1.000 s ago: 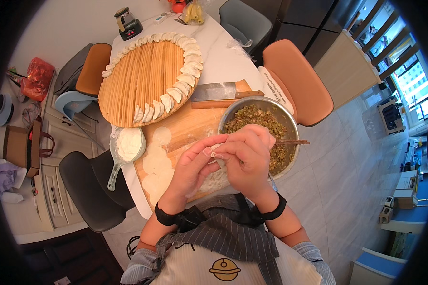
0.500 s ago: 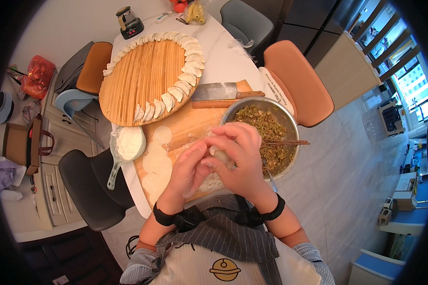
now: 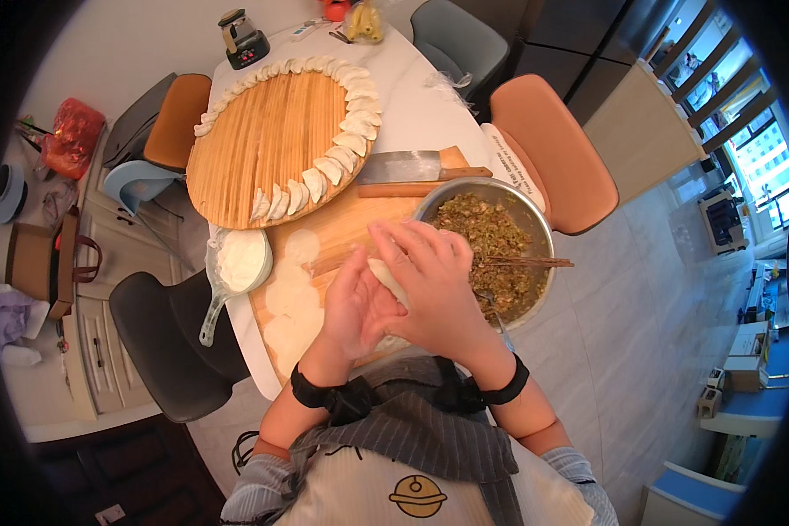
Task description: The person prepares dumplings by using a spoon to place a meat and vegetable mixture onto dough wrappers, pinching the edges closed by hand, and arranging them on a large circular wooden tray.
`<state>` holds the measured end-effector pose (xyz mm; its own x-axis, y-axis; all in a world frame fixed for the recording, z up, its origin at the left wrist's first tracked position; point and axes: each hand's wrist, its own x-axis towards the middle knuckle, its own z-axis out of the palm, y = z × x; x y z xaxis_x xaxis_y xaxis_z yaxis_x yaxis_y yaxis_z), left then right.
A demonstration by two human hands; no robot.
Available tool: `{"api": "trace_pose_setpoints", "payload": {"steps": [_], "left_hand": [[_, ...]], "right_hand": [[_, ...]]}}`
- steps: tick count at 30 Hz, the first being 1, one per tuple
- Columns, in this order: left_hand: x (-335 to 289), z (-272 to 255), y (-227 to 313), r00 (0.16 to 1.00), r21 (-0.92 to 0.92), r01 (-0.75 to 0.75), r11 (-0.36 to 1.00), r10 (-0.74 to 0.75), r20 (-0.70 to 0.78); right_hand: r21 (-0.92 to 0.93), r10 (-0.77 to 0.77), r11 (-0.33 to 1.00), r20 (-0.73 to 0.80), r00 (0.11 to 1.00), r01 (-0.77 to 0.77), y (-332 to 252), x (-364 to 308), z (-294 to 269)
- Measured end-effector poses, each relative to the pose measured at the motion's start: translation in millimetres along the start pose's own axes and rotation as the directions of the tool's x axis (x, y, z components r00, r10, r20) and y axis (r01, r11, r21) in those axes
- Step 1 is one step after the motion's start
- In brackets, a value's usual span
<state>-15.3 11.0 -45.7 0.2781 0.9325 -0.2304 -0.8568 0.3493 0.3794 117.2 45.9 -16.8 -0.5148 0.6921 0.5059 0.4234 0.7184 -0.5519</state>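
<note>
Between my two hands sits a pale dumpling (image 3: 386, 282), partly covered by fingers. My left hand (image 3: 351, 314) cups it from the left, its thumb along the side. Over it from the right bends my right hand (image 3: 438, 285), fingers curled against the dough. Both hands are held above a wooden cutting board (image 3: 359, 223). To their left, several flat round dough wrappers (image 3: 289, 294) overlap on the board. Close on the right stands a metal bowl (image 3: 549, 241) of chopped green-brown filling (image 3: 478, 219), with chopsticks (image 3: 535, 262) and a spoon (image 3: 489, 302) in it.
A round bamboo board (image 3: 272, 140) carries several dumplings (image 3: 333, 171) along its rim. At the left table edge stands a handled bowl of flour (image 3: 241, 259). A cleaver (image 3: 401, 167) lies beyond my hands. Chairs (image 3: 552, 149) surround the table; a kettle (image 3: 244, 39) stands far left.
My hands have shifted slightly left and turned, the right fingers now stretching farther over the dumpling. More of its smooth pale side shows between the hands.
</note>
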Motion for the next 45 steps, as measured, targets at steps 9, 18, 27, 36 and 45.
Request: {"api": "trace_pose_setpoints", "payload": {"steps": [9,18,27,36,45], "left_hand": [[3,3,-7,0.969,-0.172,-0.183,0.968,0.207,0.136],[-18,4,8,0.993,0.206,0.032,0.978,-0.055,0.107],[-31,6,16,0.988,0.308,-0.146,0.94,0.12,0.1],[-56,19,26,0.983,0.312,-0.14,0.94,0.096,0.155],[-85,11,44,0.984,0.264,-0.162,0.951,0.177,-0.034]], "right_hand": [[0.207,0.064,0.978,-0.222,0.973,-0.017,10,-6,6],[-0.008,-0.114,0.993,-0.199,0.973,0.114,6,-6,1],[0.361,0.078,0.932,-0.097,0.992,-0.038,-14,-8,5],[0.348,-0.068,0.926,-0.232,0.97,0.148,-15,-4,18],[0.392,-0.046,0.918,-0.057,0.997,0.065,-52,19,30]]}}
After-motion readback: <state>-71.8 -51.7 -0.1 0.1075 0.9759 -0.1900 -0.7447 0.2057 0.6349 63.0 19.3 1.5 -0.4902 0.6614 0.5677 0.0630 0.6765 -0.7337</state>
